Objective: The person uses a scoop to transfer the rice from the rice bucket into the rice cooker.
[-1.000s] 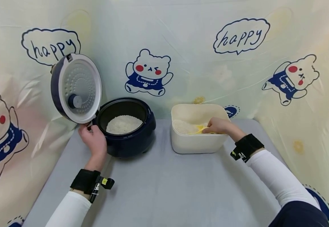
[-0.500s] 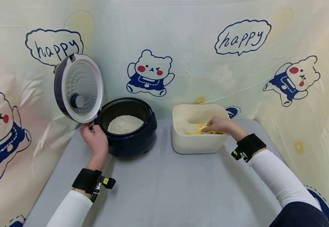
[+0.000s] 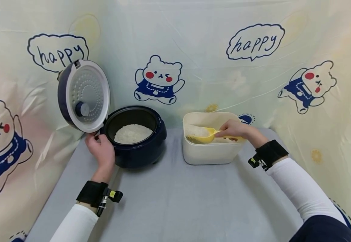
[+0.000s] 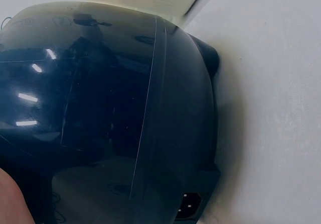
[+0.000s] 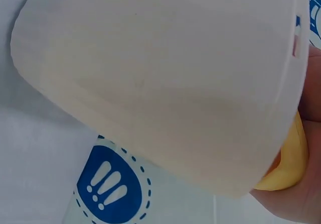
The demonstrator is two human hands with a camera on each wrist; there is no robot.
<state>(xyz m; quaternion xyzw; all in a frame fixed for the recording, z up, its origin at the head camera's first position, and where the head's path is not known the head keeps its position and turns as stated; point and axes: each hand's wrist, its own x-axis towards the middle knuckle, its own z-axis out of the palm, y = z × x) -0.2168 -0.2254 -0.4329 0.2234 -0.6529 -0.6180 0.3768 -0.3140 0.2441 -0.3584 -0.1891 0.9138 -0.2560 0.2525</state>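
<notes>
A dark blue rice cooker (image 3: 142, 156) stands at the left, with white rice (image 3: 133, 133) in its pot. Its lid (image 3: 86, 95) is up and tilted to the left. My left hand (image 3: 103, 153) grips the cooker by the lid's hinge, some fingers hidden under the lid. At the right, my right hand (image 3: 234, 129) holds a yellow scoop (image 3: 204, 135) by its handle. Rice fills the scoop, which is level with the rim of a cream bin (image 3: 211, 154). In the right wrist view, the scoop's handle (image 5: 295, 158) shows past the bin's rim.
Both things stand on a grey table (image 3: 175, 201), with a gap between cooker and bin. A printed curtain (image 3: 202, 57) hangs close behind them and along the sides. The cooker's power socket (image 4: 189, 206) shows in the left wrist view, with no cord in it.
The scoop has come up out of the rice in the bin, now loaded, and my right hand has risen slightly with it. My left hand stays at the cooker.
</notes>
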